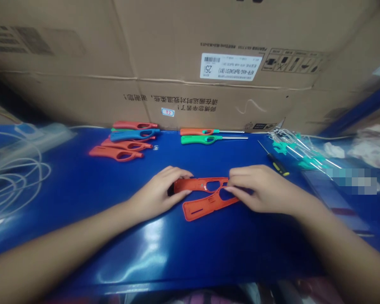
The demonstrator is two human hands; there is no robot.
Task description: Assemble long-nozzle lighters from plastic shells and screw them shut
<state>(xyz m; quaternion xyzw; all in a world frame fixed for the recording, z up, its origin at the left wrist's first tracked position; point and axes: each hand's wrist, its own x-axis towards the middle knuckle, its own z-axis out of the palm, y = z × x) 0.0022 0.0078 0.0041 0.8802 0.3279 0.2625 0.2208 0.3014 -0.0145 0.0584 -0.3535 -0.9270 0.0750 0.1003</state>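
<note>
Two halves of an orange lighter casing are on the blue table, inner sides showing. My left hand (164,188) grips the wide handle end of the upper casing half (194,184) between thumb and fingers. At that half's narrow end my right hand (256,188) is closed, fingertips pinched together on it. The lower casing half (199,207) lies slanted just below, its narrow end partly hidden by my right thumb. Whether my right fingers also hold a small part cannot be made out.
Behind my left hand lie several casings, among them a blue casing (134,134). A green lighter (198,139) and an orange lighter (194,131) lie along the cardboard box (164,50). At right are a screwdriver (277,164) and metal rods with green parts (299,147); at left, coiled tubing (34,177).
</note>
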